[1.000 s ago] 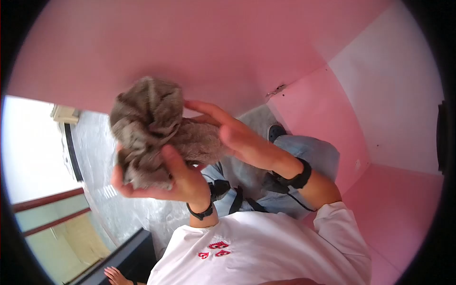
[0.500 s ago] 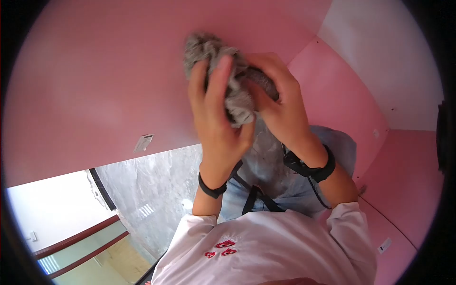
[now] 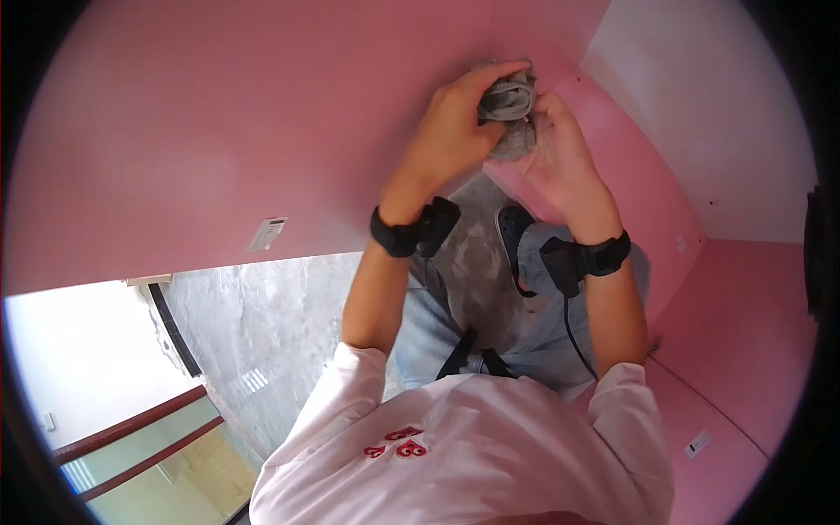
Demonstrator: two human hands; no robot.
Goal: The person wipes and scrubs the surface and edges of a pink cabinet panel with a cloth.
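Observation:
A crumpled grey cloth (image 3: 508, 99) is bunched up against the pink panel, near the corner where two panels meet. My left hand (image 3: 453, 131) is closed around its left side, with the fingers over the top and the thumb lower down. My right hand (image 3: 562, 149) grips the cloth from the right, its fingers curled at the cloth's edge. Part of the cloth is hidden behind my fingers. Black straps with small devices sit on both wrists.
The large pink panel (image 3: 219, 131) carries a small white label (image 3: 268, 234). More pink panels and a pale panel (image 3: 700, 114) stand at the right. Below are the grey floor (image 3: 262, 324), my legs and a dark shoe (image 3: 510, 232). Glass with red rails (image 3: 131, 424) is at lower left.
Both hands have moved right with the cloth, from the middle of the pink panel towards the corner. The cloth is now bunched smaller between them.

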